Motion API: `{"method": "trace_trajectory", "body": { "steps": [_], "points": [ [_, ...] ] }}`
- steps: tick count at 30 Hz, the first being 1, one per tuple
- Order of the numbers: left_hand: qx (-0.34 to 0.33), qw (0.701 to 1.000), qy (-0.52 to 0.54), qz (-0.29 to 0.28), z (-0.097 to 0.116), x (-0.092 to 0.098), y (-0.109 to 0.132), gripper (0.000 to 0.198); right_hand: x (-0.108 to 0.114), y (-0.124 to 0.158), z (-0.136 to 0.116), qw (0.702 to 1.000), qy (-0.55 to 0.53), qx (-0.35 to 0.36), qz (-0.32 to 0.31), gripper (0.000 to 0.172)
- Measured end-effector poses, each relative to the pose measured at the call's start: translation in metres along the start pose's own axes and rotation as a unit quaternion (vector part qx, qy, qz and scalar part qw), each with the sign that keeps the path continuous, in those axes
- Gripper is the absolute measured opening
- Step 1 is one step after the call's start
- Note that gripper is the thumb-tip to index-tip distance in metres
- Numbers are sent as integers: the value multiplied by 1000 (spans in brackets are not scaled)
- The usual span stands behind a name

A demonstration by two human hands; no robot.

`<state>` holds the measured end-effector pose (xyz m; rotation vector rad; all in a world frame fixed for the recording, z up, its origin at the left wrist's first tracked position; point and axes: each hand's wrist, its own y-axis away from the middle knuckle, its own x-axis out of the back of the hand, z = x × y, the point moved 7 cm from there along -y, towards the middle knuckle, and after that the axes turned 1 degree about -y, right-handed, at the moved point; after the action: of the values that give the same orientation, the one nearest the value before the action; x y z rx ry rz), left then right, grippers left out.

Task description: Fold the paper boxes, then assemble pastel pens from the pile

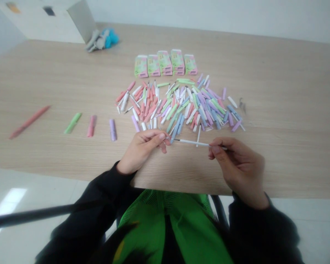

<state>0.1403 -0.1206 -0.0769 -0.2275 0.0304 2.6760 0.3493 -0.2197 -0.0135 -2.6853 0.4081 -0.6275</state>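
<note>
My left hand (141,151) and my right hand (236,165) pinch a thin white stick with a dark tip (192,142), one at each end, just above the wooden table (57,80). Beyond them lies a loose heap of pastel pink, green, lilac, blue and white plastic pieces (178,106), and its nearest pieces nearly reach my fingers. Behind the heap stand several green and pink small boxes (165,63). Four longer pieces lie in a row to the left: a long pink one (29,122), a green one (73,123), a pink one (91,126) and a lilac one (113,129).
A small metal tool (242,105) lies right of the heap. A grey and blue soft bundle (101,39) sits at the far table edge. A black strap (30,216) crosses the lower left, over a white floor. My torso shows a green mesh garment (165,227).
</note>
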Motion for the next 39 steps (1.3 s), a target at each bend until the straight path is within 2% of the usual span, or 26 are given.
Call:
{"method": "trace_trajectory", "body": {
  "steps": [8, 12, 15, 18, 25, 27, 33, 39],
  "points": [
    [-19, 1000, -14, -18, -1, -2, 1, 23, -7, 3, 0, 1000, 4, 19, -19, 11],
    [-24, 999, -26, -20, 0, -2, 2, 24, -14, 5, 3, 994, -109, -22, -14, 9],
    [-24, 997, -69, -24, 3, -5, 3, 29, -31, 5, 4, 978, -197, -56, -46, 8],
    [-29, 993, -115, -28, 7, -7, 3, 34, -51, 2, 2, 967, -231, -55, -93, 14],
    [-18, 997, -75, 1, 3, 3, 4, 32, -73, -2, 6, 951, -287, -56, -98, 16],
    [-14, 997, -74, 3, 2, 4, 4, 32, -77, -1, 13, 940, -319, -78, -90, 16],
    [-14, 996, -85, -7, 9, 3, 6, 23, -89, -2, 34, 882, -442, -145, -78, 19],
    [-29, 997, -77, 9, 11, 4, 6, 17, -93, -1, 40, 863, -464, -188, -68, 23]
  ]
}}
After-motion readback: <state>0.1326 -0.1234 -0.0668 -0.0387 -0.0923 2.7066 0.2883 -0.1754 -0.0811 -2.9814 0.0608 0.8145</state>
